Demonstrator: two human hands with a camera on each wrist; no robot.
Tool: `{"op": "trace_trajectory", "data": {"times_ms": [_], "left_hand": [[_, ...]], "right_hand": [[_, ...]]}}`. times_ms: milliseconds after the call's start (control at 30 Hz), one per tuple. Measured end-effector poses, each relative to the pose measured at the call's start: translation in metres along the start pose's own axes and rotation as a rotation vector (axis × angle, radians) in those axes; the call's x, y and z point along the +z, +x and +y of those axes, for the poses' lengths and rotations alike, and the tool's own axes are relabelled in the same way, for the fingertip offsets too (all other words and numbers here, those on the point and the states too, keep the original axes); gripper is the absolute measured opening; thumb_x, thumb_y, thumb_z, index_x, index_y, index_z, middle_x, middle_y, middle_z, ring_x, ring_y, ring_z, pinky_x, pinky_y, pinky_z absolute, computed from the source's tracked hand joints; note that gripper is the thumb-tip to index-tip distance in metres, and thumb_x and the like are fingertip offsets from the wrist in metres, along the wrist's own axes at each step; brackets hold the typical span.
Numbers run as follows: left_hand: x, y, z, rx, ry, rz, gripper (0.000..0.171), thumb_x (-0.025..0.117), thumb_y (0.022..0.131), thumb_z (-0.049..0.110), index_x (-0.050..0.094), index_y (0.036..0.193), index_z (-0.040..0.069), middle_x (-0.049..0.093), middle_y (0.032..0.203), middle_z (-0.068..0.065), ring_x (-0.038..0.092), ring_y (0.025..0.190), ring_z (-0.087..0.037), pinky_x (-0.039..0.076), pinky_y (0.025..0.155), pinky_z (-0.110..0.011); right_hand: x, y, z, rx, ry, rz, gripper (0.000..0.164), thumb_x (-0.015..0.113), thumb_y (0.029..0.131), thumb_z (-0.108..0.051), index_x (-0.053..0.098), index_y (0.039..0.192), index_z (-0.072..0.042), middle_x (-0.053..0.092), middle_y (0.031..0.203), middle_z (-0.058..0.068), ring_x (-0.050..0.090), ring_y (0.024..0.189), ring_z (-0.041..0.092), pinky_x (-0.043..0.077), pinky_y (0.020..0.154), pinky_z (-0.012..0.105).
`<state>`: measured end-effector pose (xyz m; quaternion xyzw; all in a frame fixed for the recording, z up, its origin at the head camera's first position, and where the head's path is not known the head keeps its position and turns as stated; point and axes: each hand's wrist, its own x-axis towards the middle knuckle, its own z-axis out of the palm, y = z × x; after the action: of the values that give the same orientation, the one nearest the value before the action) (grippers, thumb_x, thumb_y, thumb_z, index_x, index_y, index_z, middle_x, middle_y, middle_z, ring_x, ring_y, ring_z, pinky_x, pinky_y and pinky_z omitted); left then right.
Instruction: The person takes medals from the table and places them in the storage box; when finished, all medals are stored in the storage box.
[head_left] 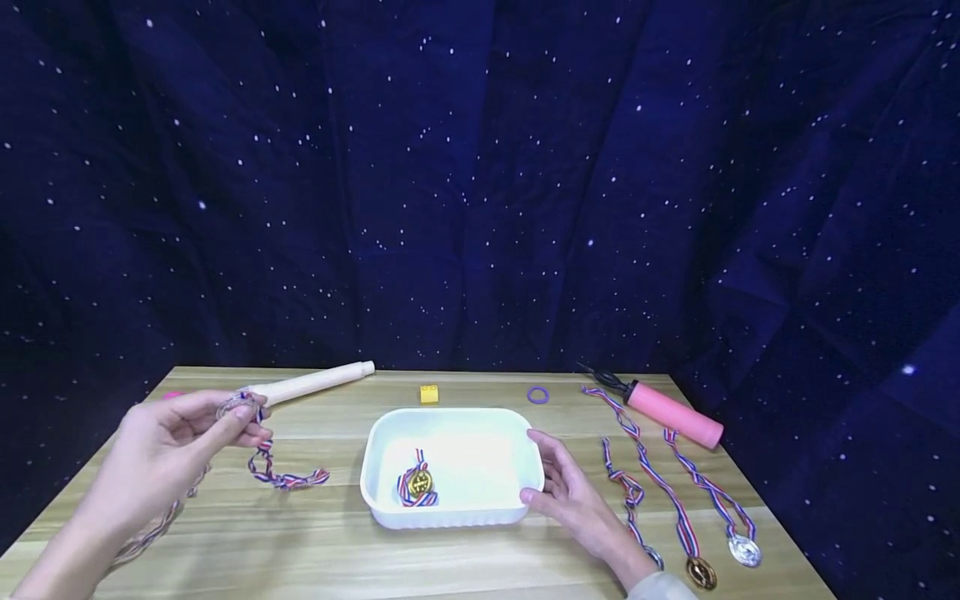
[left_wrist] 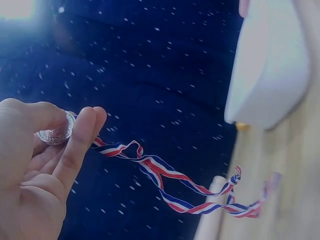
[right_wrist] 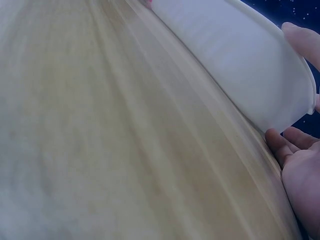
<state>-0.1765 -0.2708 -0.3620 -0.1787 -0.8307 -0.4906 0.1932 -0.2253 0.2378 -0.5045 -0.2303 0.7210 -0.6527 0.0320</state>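
Note:
Raised over the left part of the table, my left hand [head_left: 168, 446] pinches a silver medal [left_wrist: 56, 131] between thumb and fingers. Its red, white and blue ribbon [left_wrist: 167, 175] hangs down from the hand, twisted, with its end near the tabletop. My right hand [head_left: 573, 492] holds the right end of a white plastic tub [head_left: 450, 518], thumb at the near rim and fingers along the side. Inside the tub, toward its left, lies a gold medal [head_left: 421, 482] with its striped ribbon bunched around it.
On the right lie a gold medal [head_left: 701, 572], a silver medal [head_left: 745, 550] and another ribbon [head_left: 628, 492]. Behind them rests a pink hand pump [head_left: 675, 414]. A pale tube [head_left: 315, 383], yellow block [head_left: 428, 393] and purple ring [head_left: 537, 395] lie along the back.

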Motion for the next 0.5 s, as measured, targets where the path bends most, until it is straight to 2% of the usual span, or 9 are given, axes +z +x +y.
{"op": "trace_trajectory", "data": {"times_ms": [100, 167, 300, 433, 500], "left_hand": [[0.0, 0.014, 0.012, 0.05, 0.012, 0.021, 0.016, 0.07, 0.108, 0.0, 0.079, 0.122, 0.0, 0.086, 0.094, -0.007, 0.084, 0.086, -0.013, 0.06, 0.068, -0.012], [0.0, 0.024, 0.02, 0.086, 0.003, 0.017, 0.016, 0.071, 0.107, -0.003, 0.079, 0.12, -0.001, 0.086, 0.095, -0.007, 0.084, 0.087, -0.013, 0.064, 0.084, -0.018], [-0.002, 0.039, 0.035, 0.112, 0.016, 0.017, 0.017, 0.072, 0.107, -0.001, 0.08, 0.122, 0.001, 0.086, 0.097, -0.005, 0.083, 0.088, -0.01, 0.065, 0.078, -0.02], [-0.004, 0.055, 0.051, 0.135, 0.039, 0.044, 0.017, 0.073, 0.107, 0.003, 0.081, 0.122, 0.007, 0.086, 0.097, -0.003, 0.083, 0.088, -0.01, 0.061, 0.084, -0.012], [-0.004, 0.062, 0.06, 0.152, 0.023, 0.052, 0.016, 0.073, 0.107, 0.003, 0.082, 0.12, 0.007, 0.086, 0.099, -0.004, 0.083, 0.088, -0.011, 0.061, 0.088, -0.012]], "right_hand": [[0.0, 0.0, 0.0, -0.005, 0.0, -0.003, 0.085, 0.078, 0.101, -0.004, 0.031, 0.173, -0.008, 0.041, 0.17, 0.024, 0.047, 0.153, 0.036, 0.047, 0.122, 0.025], [0.0, 0.0, 0.001, -0.006, 0.001, -0.003, 0.086, 0.078, 0.101, -0.004, 0.031, 0.173, -0.008, 0.041, 0.17, 0.024, 0.047, 0.153, 0.037, 0.048, 0.122, 0.025], [0.0, 0.001, 0.001, 0.01, 0.006, 0.0, 0.087, 0.079, 0.1, -0.004, 0.031, 0.173, -0.01, 0.041, 0.171, 0.022, 0.048, 0.153, 0.035, 0.048, 0.122, 0.026], [-0.001, 0.001, 0.002, 0.009, -0.002, -0.001, 0.086, 0.079, 0.1, -0.005, 0.031, 0.173, -0.01, 0.041, 0.171, 0.022, 0.048, 0.153, 0.036, 0.048, 0.122, 0.026], [-0.001, 0.001, 0.002, 0.012, -0.002, -0.001, 0.086, 0.079, 0.1, -0.005, 0.032, 0.173, -0.01, 0.041, 0.17, 0.023, 0.047, 0.154, 0.038, 0.048, 0.122, 0.026]]}}
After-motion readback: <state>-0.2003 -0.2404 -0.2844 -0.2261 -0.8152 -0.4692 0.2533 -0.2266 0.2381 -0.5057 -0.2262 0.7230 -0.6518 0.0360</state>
